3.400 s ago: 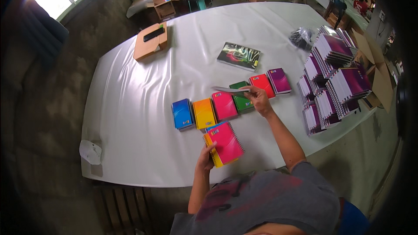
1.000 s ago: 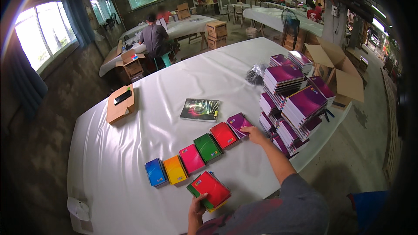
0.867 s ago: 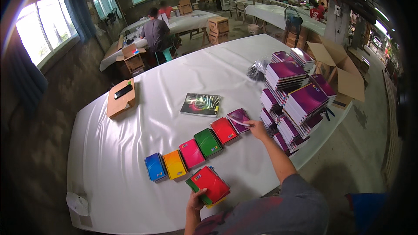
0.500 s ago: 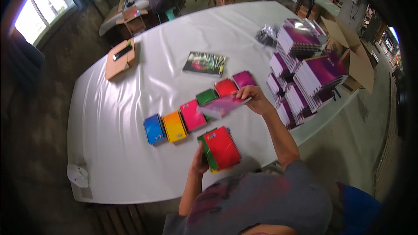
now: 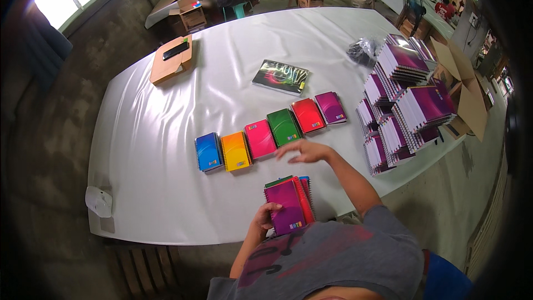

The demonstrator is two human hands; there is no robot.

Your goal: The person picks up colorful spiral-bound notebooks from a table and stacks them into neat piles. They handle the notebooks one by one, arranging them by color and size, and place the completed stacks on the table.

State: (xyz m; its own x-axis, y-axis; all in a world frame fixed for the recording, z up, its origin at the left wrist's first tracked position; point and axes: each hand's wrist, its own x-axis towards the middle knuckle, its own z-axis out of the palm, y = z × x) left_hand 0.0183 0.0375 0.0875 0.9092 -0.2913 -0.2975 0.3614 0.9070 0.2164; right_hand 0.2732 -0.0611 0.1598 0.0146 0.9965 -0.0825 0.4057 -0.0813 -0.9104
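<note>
My left hand grips a small pile of spiral notebooks close to my body, its thumb lying over the top cover. A purple notebook is uppermost, with red, green and blue edges showing beneath. Holding nothing, my right hand hovers palm down with fingers apart, just in front of the pink notebooks and the green notebooks. These belong to a slanting row of small stacks: blue notebooks and yellow notebooks to the left, red notebooks and purple notebooks to the right.
Tall piles of purple spiral notebooks fill the table's right side, beside an open carton and a clear plastic bag. A dark flat pack lies beyond the row. A phone rests on cardboard; a white object sits left.
The purple notebook has gone from my right hand onto the pile in my left, covering the red one. My right hand has opened and moved left toward the pink and green stacks.
</note>
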